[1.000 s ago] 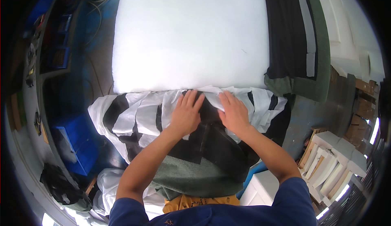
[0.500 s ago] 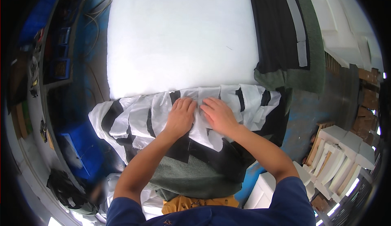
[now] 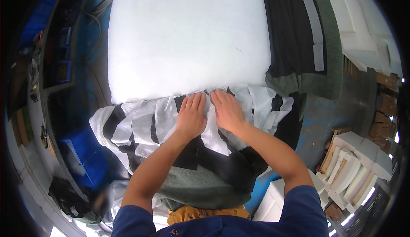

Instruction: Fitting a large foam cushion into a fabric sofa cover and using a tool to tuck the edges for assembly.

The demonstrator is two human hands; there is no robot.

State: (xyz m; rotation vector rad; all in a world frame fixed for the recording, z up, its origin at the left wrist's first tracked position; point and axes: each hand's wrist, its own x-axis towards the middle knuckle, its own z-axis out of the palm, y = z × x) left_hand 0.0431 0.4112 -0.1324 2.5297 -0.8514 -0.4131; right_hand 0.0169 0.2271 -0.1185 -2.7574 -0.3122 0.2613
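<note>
A thick white padded slab (image 3: 188,36) fills the middle of the view. Along its near edge lies thin white fabric (image 3: 140,124) in loose folds, with black strips showing between them. My left hand (image 3: 191,116) rests flat on this fabric, fingers stretched toward the slab's edge. Beside it, my right hand (image 3: 228,112) lies the same way, also open, its fingertips at that edge. A narrow flap of the white fabric hangs down between the two hands. Black cloth (image 3: 226,164) and grey-green cover fabric (image 3: 194,185) drape below, toward my body.
On the slab's right side hangs black and grey-green cloth (image 3: 331,79) with a grey strip. White foam blocks (image 3: 363,156) are stacked at right. A blue bin (image 3: 87,156) and a shelf with small blue boxes (image 3: 64,72) stand left. A hose (image 3: 100,27) lies on the floor.
Both hands have slid slightly forward, up to the slab's near edge. The white fabric under the right hand has shifted and bunched, and the flap between the hands has moved a little.
</note>
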